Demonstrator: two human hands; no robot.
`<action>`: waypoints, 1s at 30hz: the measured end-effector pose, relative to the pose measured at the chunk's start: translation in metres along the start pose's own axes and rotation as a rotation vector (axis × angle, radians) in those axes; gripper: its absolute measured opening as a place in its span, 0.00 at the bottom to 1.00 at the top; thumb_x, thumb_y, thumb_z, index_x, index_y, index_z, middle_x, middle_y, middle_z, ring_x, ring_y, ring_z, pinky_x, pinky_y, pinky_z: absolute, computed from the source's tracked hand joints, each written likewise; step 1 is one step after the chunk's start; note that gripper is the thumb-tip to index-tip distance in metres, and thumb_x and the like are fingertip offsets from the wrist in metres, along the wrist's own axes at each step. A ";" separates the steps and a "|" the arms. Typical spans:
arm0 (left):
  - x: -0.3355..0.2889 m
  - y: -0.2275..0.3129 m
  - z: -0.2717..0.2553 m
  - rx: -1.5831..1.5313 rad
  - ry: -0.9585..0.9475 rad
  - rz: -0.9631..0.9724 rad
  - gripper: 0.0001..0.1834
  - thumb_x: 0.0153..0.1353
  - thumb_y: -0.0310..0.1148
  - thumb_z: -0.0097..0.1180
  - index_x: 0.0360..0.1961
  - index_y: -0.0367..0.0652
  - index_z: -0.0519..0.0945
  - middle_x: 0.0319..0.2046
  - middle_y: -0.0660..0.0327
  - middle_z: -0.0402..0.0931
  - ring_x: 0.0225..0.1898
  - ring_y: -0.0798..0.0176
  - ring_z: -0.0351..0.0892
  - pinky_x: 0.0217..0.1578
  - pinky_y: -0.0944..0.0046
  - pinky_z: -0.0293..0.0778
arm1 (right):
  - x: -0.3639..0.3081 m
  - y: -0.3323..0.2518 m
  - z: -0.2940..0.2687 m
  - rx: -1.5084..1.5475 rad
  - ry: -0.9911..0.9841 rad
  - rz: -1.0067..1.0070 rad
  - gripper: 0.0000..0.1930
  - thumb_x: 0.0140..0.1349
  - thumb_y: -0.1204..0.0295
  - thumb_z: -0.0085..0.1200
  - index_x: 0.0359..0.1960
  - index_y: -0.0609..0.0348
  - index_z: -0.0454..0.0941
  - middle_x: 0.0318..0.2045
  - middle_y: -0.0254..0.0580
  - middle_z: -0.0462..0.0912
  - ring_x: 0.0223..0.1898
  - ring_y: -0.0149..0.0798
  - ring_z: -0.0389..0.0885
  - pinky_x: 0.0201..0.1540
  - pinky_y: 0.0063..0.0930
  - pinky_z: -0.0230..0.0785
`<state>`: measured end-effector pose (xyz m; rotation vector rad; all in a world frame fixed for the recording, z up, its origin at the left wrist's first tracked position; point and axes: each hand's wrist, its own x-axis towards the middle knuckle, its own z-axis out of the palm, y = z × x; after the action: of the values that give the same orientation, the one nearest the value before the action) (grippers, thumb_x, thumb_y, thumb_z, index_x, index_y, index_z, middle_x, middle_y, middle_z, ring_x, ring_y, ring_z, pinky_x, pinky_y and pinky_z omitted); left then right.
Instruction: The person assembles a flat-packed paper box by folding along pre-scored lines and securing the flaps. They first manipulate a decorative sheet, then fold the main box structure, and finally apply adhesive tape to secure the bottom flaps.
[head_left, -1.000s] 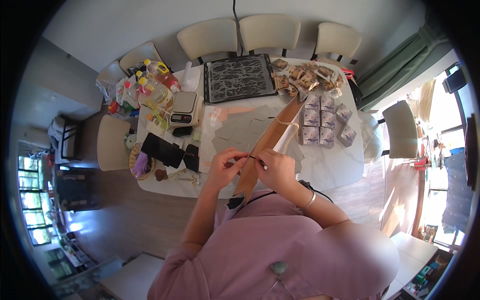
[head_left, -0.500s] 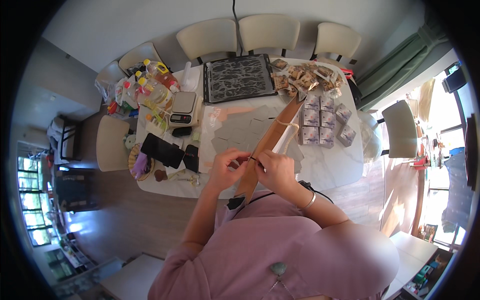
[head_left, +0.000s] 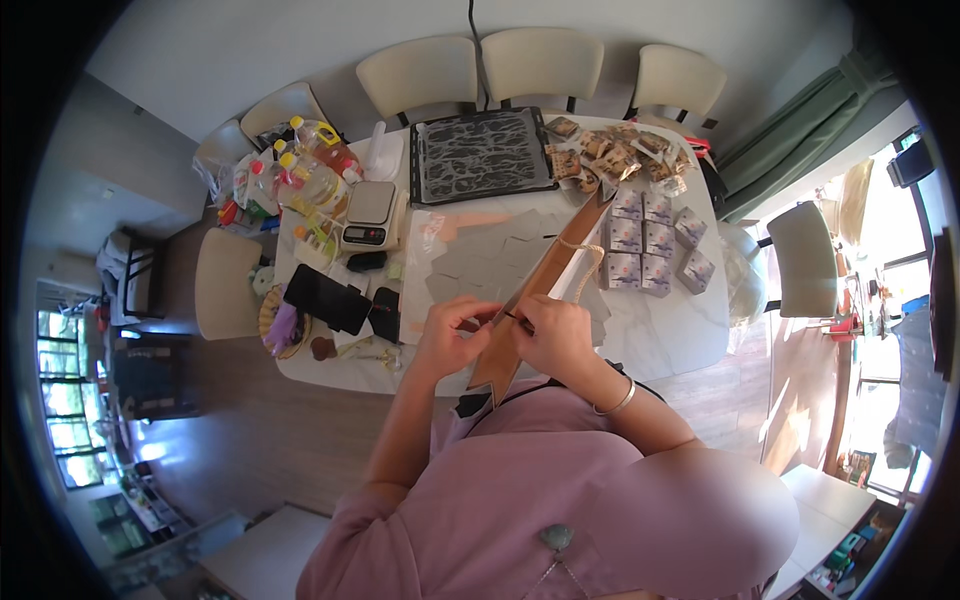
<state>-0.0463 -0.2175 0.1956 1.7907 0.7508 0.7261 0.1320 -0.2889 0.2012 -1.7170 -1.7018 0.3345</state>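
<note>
A paper gift bag (head_left: 556, 268), brown inside with pale outer sides, leans long and narrow between my body and the table. A cream cord handle (head_left: 594, 262) loops from its right side, and a dark tip (head_left: 548, 238) shows at the far part of the rim. My left hand (head_left: 455, 338) is closed at the bag's left edge, thumb and fingertips pinching there. My right hand (head_left: 556, 334) is closed over the right edge. Between the hands a short dark cord tip (head_left: 513, 317) pokes out from the right fingers. The rest of the grip is hidden.
Grey flat sheets (head_left: 480, 262) lie beneath the bag on the marble table (head_left: 660, 325). Small patterned boxes (head_left: 656, 240) and wrapped snacks (head_left: 610, 155) sit right. A black tray (head_left: 482, 155) is at the back; a scale (head_left: 370, 210), bottles (head_left: 318, 185) and phone (head_left: 326, 299) sit left.
The bag's near end has tipped slightly, showing more of its brown inside. Both hands stay nearly in place; the right one has shifted slightly with the dark tip.
</note>
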 end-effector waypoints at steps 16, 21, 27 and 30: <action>-0.002 0.003 0.014 0.117 0.014 0.136 0.18 0.48 0.19 0.62 0.44 0.34 0.83 0.29 0.58 0.78 0.28 0.68 0.80 0.28 0.71 0.76 | -0.002 0.003 0.000 0.056 -0.038 -0.021 0.02 0.51 0.73 0.58 0.28 0.55 0.80 0.24 0.39 0.81 0.24 0.48 0.82 0.25 0.39 0.73; -0.002 0.001 0.017 -0.249 0.074 -0.119 0.09 0.57 0.20 0.61 0.41 0.36 0.83 0.28 0.63 0.78 0.28 0.71 0.79 0.27 0.72 0.75 | -0.003 0.004 -0.003 0.057 -0.079 -0.006 0.04 0.55 0.70 0.59 0.28 0.55 0.81 0.24 0.38 0.81 0.24 0.47 0.82 0.25 0.39 0.73; 0.002 -0.013 0.021 -0.220 0.047 -0.150 0.06 0.66 0.24 0.57 0.42 0.39 0.82 0.30 0.66 0.77 0.28 0.74 0.77 0.27 0.74 0.74 | 0.002 0.009 -0.013 0.083 -0.125 -0.016 0.05 0.56 0.67 0.61 0.28 0.54 0.82 0.25 0.36 0.81 0.25 0.46 0.83 0.26 0.39 0.74; 0.001 -0.020 0.019 -0.229 0.050 -0.237 0.04 0.68 0.26 0.56 0.41 0.39 0.79 0.30 0.66 0.77 0.27 0.74 0.75 0.26 0.74 0.72 | 0.002 0.007 -0.017 0.071 -0.111 -0.027 0.05 0.56 0.67 0.61 0.28 0.53 0.83 0.27 0.35 0.82 0.25 0.46 0.83 0.26 0.38 0.75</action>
<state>-0.0344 -0.2217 0.1707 1.4534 0.8603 0.6706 0.1483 -0.2911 0.2099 -1.6493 -1.7696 0.4799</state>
